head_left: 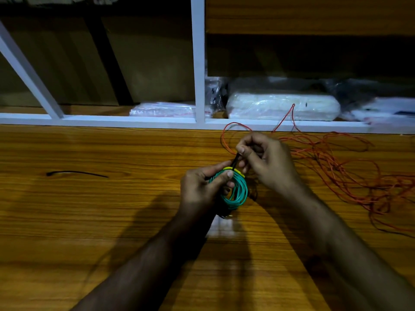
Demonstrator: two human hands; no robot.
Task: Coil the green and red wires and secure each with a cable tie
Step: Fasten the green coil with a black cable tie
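Head view: wooden table [112, 221] seen from above, dim light, shelving behind.
Green wire [238, 191]: wound into a compact round coil of many turns, held just above the table near the middle of the scene; short yellow sections show at its top edge.
Left hand [202, 189]: closed on the left side of the green coil, thumb pressed across the turns, fingers wrapped behind.
Black cable tie [235, 161]: rises at a slant from the top of the coil, between the two hands; whether it is fully looped round the coil cannot be told.
Right hand [267, 160]: closed, thumb and forefinger pinching the upper end of the black cable tie, just above and right of the coil.
Red wire [336, 167]: uncoiled, lying in loose tangled loops on the table to the right of the hands, one strand arching up over the white shelf rail [112, 120].
Second cable tie [76, 173]: black, lying flat and alone on the table, well to the left of the hands.
Plastic packets [283, 106]: clear bags with pale contents, resting on the shelf behind the rail.
Forearms: bare, entering from the lower edge.
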